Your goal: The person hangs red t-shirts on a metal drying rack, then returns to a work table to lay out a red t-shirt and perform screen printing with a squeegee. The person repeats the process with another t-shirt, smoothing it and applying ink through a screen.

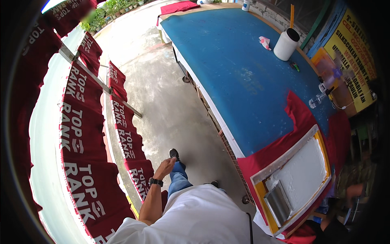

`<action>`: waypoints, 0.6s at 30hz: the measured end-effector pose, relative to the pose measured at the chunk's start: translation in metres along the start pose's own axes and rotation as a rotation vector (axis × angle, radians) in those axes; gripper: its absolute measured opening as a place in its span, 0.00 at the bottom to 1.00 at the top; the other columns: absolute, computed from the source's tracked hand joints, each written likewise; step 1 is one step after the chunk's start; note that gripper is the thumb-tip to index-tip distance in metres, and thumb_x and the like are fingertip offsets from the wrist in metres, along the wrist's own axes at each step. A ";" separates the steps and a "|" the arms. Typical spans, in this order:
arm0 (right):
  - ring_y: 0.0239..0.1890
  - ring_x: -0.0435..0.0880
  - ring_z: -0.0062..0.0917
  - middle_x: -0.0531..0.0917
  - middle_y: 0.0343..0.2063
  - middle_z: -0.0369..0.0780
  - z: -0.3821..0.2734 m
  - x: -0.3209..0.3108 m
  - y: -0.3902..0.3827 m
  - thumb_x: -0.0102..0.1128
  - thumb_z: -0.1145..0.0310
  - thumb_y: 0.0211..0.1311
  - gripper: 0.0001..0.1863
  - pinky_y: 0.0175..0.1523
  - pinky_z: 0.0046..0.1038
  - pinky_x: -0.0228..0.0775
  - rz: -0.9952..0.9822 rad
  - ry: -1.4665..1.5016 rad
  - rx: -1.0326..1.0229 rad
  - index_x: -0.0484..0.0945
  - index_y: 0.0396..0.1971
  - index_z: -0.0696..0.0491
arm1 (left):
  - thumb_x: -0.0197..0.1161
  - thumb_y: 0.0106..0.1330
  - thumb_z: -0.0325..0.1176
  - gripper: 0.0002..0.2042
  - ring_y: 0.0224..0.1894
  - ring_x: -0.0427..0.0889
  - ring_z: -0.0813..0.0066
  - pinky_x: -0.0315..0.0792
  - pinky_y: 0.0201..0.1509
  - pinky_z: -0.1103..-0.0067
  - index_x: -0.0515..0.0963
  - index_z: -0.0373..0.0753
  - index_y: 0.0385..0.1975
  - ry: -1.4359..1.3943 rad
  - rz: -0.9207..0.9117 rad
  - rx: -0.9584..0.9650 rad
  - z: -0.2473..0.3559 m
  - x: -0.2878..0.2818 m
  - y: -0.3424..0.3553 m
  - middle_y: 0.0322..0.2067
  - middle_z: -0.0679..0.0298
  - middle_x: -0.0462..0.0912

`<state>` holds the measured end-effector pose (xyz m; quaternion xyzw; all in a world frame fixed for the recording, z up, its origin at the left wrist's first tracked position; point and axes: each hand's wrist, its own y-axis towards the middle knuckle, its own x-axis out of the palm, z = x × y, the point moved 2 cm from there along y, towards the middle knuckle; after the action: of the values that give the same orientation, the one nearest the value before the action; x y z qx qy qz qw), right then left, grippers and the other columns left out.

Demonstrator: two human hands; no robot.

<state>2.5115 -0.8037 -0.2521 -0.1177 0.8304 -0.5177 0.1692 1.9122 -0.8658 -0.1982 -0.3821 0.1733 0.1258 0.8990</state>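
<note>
My left hand (164, 168), with a dark watch on its wrist, hangs low over the concrete walkway in front of my leg. Its fingers are curled together and nothing shows in them. Nearest to it on the left are red shirts (136, 142) with white print, hanging in rows. My right hand is out of view. To my right, a screen-printing frame (254, 177) lies over red cloth (298, 122) at the near end of a blue-topped table (227, 65). White ink (304, 162) covers its mesh, and a metal-faced squeegee (278, 205) leans inside its near end.
Along the table's far right side are a white tub (287, 44), a crumpled pink-and-white cloth (265, 42) and a clear bottle (317, 100). Folded red cloth (178, 7) lies at the far end. Metal rails (95, 79) hold shirts on the left. Concrete floor (162, 93) runs between.
</note>
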 end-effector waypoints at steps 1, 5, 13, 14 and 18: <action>0.33 0.84 0.21 0.85 0.33 0.35 -0.015 0.021 0.008 0.67 0.65 0.69 0.13 0.38 0.26 0.78 0.002 -0.002 0.009 0.84 0.48 0.55 | 0.46 0.81 0.59 0.34 0.50 0.86 0.64 0.78 0.57 0.71 0.79 0.27 0.58 -0.074 0.009 0.019 0.001 -0.023 0.021 0.47 0.51 0.87; 0.33 0.84 0.21 0.85 0.33 0.35 -0.087 0.119 0.033 0.66 0.64 0.70 0.13 0.39 0.26 0.78 0.002 -0.015 0.029 0.84 0.48 0.54 | 0.48 0.81 0.60 0.35 0.51 0.85 0.64 0.77 0.58 0.71 0.79 0.27 0.57 -0.092 0.018 0.089 0.031 -0.135 0.106 0.46 0.52 0.87; 0.35 0.85 0.20 0.87 0.36 0.35 -0.368 0.312 0.028 0.65 0.61 0.72 0.14 0.43 0.25 0.79 -0.121 -0.182 -0.112 0.84 0.47 0.55 | 0.46 0.81 0.57 0.30 0.40 0.84 0.46 0.75 0.48 0.62 0.80 0.31 0.49 0.066 0.075 0.389 0.169 -0.365 0.234 0.33 0.45 0.84; 0.37 0.85 0.19 0.87 0.37 0.35 -0.416 0.331 0.021 0.65 0.60 0.72 0.14 0.45 0.24 0.78 -0.170 -0.249 -0.145 0.84 0.47 0.55 | 0.46 0.81 0.57 0.30 0.40 0.84 0.45 0.75 0.48 0.61 0.80 0.31 0.50 0.081 0.072 0.393 0.183 -0.387 0.251 0.33 0.45 0.84; 0.47 0.87 0.23 0.89 0.45 0.40 -0.616 0.407 0.002 0.63 0.59 0.76 0.17 0.56 0.28 0.79 -0.403 -0.368 -0.285 0.84 0.50 0.58 | 0.49 0.80 0.54 0.28 0.49 0.85 0.44 0.76 0.55 0.61 0.81 0.31 0.54 0.164 0.070 0.340 0.193 -0.474 0.351 0.42 0.44 0.87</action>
<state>1.8907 -0.4486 -0.0681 -0.3941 0.8101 -0.3891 0.1923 1.3972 -0.5324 -0.1055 -0.2276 0.2780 0.0943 0.9285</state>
